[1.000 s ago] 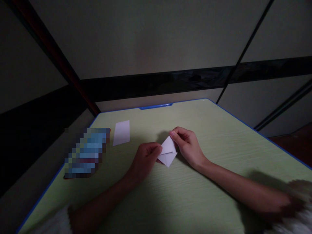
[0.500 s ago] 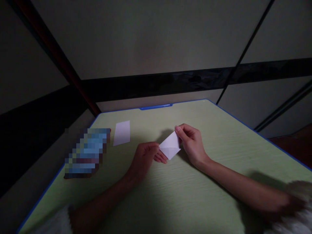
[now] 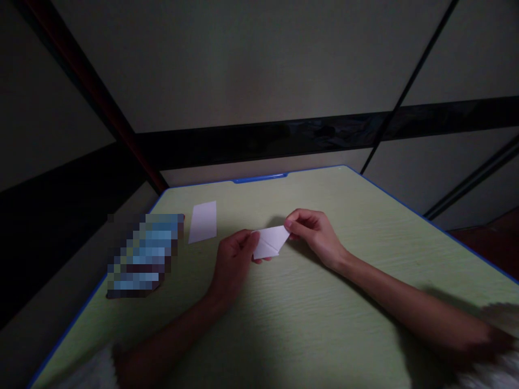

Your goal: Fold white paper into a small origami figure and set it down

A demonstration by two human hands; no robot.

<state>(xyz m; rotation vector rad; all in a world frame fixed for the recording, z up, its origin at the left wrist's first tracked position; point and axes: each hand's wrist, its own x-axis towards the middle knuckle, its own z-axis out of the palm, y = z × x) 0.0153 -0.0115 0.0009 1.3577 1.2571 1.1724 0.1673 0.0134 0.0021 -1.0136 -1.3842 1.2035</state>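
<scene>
A dim room was seen from above, with pale wall panels (image 3: 251, 65) crossed by dark bands filling the upper half of the view. Below them, a light green table (image 3: 308, 324) with a thin blue edge was spread across the lower half, and a small blue fitting (image 3: 259, 176) was set at the middle of its far edge. Two bare forearms were stretched onto the table from the near corners, with pale fuzzy sleeves just visible at the bottom.

At the table's left side a blurred blue item (image 3: 141, 254) was laid flat near the edge; what it was could not be told. Just to its right, a flat white slip (image 3: 202, 221) was laid on the table, well apart from both hands.

Near the table's centre the left hand (image 3: 233, 262) and the right hand (image 3: 316, 235) were brought close together, with a small folded paper (image 3: 270, 240) held between them. The paper's left end was pinched by the thumb and fingers of the left hand, and its right corner was pinched by the fingertips (image 3: 288, 223) of the right hand. The white paper was kept low over the table, with a crease visible across it; whether it was touching the surface could not be told.
</scene>
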